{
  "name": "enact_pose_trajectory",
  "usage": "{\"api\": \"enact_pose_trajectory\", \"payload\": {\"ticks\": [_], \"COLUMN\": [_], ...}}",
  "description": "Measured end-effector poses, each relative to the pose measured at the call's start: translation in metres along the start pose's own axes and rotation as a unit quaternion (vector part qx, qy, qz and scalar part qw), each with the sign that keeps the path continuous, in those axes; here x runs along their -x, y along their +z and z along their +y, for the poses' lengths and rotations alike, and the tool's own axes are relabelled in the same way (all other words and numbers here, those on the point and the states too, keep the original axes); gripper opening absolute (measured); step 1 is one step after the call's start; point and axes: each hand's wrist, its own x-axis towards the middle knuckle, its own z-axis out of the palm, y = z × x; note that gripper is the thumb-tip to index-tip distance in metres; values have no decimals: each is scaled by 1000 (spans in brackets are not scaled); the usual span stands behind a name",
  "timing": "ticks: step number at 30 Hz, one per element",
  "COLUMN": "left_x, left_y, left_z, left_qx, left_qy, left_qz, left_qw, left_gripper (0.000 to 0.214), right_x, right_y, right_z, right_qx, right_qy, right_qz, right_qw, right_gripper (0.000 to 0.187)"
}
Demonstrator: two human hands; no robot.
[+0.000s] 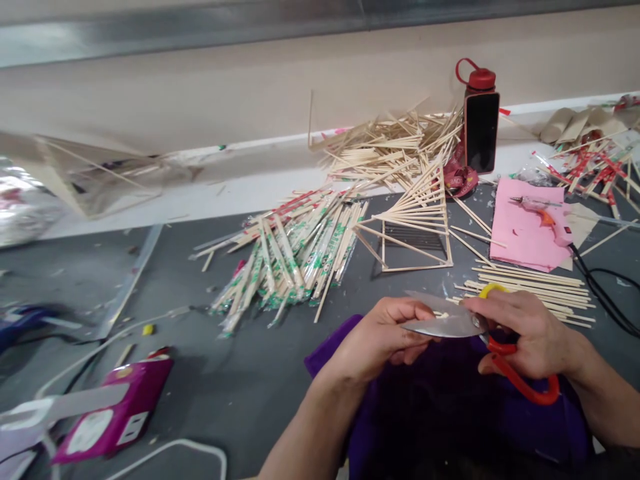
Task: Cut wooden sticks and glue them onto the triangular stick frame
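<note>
My right hand (530,333) is closed round the red and yellow handles of a pair of scissors (450,325), whose blades are spread apart and point left. My left hand (387,333) is closed at the blades, pinching a small pale wooden stick (441,315); most of that stick is hidden by the fingers and blades. Just beyond the right hand lies a row of bare wooden sticks (540,287). Farther back stands a frame of glued sticks (417,223) with a fanned, twisted side.
Wrapped chopsticks (300,253) are heaped left of the frame, with loose sticks (395,147) piled by the wall. A glue gun (553,223) rests on pink sheets (510,207). Behind stand a red bottle (483,80) and phone (481,133). A magenta box (125,400) and cables are at left.
</note>
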Motion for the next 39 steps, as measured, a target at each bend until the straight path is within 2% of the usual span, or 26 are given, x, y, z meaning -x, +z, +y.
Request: {"api": "enact_pose_trajectory", "payload": {"ticks": [3, 8, 16, 18, 20, 23, 25, 27, 33, 39], "left_x": [0, -1, -4, -3, -2, 1, 2, 4, 4, 5], "left_y": [-1, -5, -7, -4, -1, 3, 5, 7, 12, 12], "left_z": [2, 1, 3, 4, 4, 5, 6, 6, 9, 11], "left_qx": [14, 43, 41, 17, -10, -25, -14, 5, 58, 98], "left_qy": [5, 36, 57, 71, 93, 132, 149, 159, 165, 163], "left_qz": [-54, -66, -38, -15, 17, 62, 69, 66, 63, 12], "left_qw": [998, 996, 997, 997, 995, 989, 986, 985, 983, 982], "left_gripper": [38, 39, 39, 40, 40, 37, 34, 31, 24, 19], "right_x": [1, 4, 7, 7, 7, 13, 19, 26, 31, 33], "right_y": [0, 1, -3, -9, -18, -32, -38, -40, -35, -42], "right_z": [3, 6, 8, 5, 3, 2, 4, 9, 17, 19], "right_qx": [-15, -13, 12, 38, 106, 255, 322, 359, 436, 473], "right_qy": [-6, 30, 178, 252, 343, 465, 518, 535, 496, 435], "right_qz": [-2, 1, 113, 129, 129, 92, 47, -6, -144, -215], "right_qw": [1000, 999, 978, 958, 924, 843, 791, 765, 737, 735], "right_gripper": [58, 51, 49, 50, 56, 66, 64, 60, 45, 45]}}
